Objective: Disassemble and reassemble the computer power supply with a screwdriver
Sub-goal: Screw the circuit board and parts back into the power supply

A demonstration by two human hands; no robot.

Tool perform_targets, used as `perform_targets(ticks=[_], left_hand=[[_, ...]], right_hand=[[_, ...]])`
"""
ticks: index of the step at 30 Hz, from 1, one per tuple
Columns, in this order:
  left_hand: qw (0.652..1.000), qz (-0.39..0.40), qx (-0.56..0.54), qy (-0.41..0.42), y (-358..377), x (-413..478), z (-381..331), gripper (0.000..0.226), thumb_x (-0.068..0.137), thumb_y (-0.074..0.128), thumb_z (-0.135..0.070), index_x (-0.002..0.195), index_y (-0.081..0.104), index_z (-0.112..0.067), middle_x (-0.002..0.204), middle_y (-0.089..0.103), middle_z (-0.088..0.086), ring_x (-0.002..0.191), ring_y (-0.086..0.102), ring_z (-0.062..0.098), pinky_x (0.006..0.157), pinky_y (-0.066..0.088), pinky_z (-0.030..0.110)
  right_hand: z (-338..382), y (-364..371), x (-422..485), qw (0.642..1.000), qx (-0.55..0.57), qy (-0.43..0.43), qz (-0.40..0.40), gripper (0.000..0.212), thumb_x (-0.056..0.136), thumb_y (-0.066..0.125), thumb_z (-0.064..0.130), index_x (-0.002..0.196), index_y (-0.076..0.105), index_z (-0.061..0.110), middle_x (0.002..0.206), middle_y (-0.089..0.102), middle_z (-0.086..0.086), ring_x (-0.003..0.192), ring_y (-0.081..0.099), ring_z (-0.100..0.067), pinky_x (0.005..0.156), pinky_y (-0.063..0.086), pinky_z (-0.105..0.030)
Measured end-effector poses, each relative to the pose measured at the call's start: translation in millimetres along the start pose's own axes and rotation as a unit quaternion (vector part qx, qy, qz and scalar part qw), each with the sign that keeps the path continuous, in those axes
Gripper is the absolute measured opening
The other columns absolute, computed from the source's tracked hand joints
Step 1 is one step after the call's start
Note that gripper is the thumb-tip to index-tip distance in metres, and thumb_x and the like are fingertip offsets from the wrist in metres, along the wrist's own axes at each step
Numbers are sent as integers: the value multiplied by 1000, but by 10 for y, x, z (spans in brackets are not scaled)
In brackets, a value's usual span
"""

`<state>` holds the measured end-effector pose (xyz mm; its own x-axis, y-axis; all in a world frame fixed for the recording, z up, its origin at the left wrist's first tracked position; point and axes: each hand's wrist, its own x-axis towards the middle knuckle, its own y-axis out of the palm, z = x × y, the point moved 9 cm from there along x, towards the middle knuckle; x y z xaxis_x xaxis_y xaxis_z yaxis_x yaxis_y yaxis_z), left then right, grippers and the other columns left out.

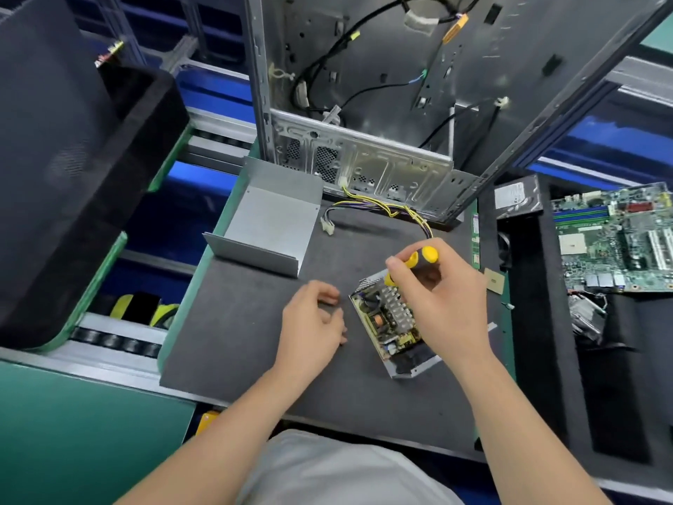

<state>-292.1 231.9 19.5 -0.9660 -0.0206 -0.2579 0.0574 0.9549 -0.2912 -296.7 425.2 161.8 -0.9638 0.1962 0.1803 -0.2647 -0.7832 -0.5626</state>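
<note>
Covering most of the green bench point(73, 431), a dark foam mat point(236, 340) makes the work surface. On it, toward four o'clock, lies the power supply point(386, 322), skewed to the mat's edges, its top off so the circuit board and finned heatsink show. Its folded metal cover point(269, 220) sits apart at eleven o'clock, open side up. At twelve o'clock an open computer case point(364, 103) stands at the mat's far edge with black cables looping inside. A yellow wire bundle point(382, 209) trails from in front of it across the mat toward the power supply. At three o'clock, off the mat, a motherboard point(612, 238) rests on black foam. At nine o'clock a black foam tray point(73, 176) sits on a line of rollers point(109, 340).

The right hand point(444, 300) is wrapped round the yellow-and-black handle of the screwdriver point(422, 258), held over the power supply's far end. The shaft and tip are hidden behind the fingers, and the hand covers the unit's right side. The left hand point(313, 326) hovers just left of the unit, fingers curled in and blurred, so I cannot tell whether they pinch anything. The case's top and the motherboard's right edge run out of view.
</note>
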Motion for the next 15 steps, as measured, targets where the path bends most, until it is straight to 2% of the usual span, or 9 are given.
perform_targets(ticks=[3, 6, 7, 13, 15], left_hand=[[979, 35, 160, 119, -29, 204, -164, 40, 84, 78, -17, 121, 67, -26, 115, 61, -13, 72, 60, 0, 88, 53, 27], [955, 82, 220, 180, 60, 289, -232, 44, 83, 79, -28, 126, 68, -27, 117, 56, -14, 103, 60, 5, 95, 53, 36], [954, 80, 218, 191, 60, 299, -234, 41, 83, 80, -30, 123, 70, -28, 115, 55, -15, 106, 60, 6, 94, 53, 37], [956, 52, 187, 221, 23, 325, -186, 22, 82, 82, -33, 103, 78, -32, 108, 55, -20, 83, 53, -5, 82, 48, 25], [956, 52, 181, 225, 23, 332, -182, 20, 82, 83, -32, 101, 78, -32, 108, 56, -19, 84, 52, -5, 82, 46, 22]], right_hand=[[47, 101, -30, 1000, -9, -13, 14, 12, 93, 74, 37, 88, 65, 32, 81, 70, 13, 75, 67, -13, 67, 49, -20], [95, 204, -61, 998, -39, -31, 30, 12, 93, 75, 34, 89, 64, 31, 81, 68, 14, 76, 66, -12, 69, 47, -18], [105, 227, -71, 997, -51, -36, 34, 12, 93, 75, 33, 89, 64, 31, 82, 68, 15, 78, 66, -10, 70, 46, -16], [85, 304, -106, 993, -100, -45, 46, 12, 93, 75, 33, 92, 64, 31, 82, 67, 17, 82, 64, -5, 72, 42, -10], [76, 315, -108, 992, -105, -45, 46, 12, 93, 75, 33, 91, 64, 30, 83, 68, 16, 83, 64, -5, 72, 43, -10]])
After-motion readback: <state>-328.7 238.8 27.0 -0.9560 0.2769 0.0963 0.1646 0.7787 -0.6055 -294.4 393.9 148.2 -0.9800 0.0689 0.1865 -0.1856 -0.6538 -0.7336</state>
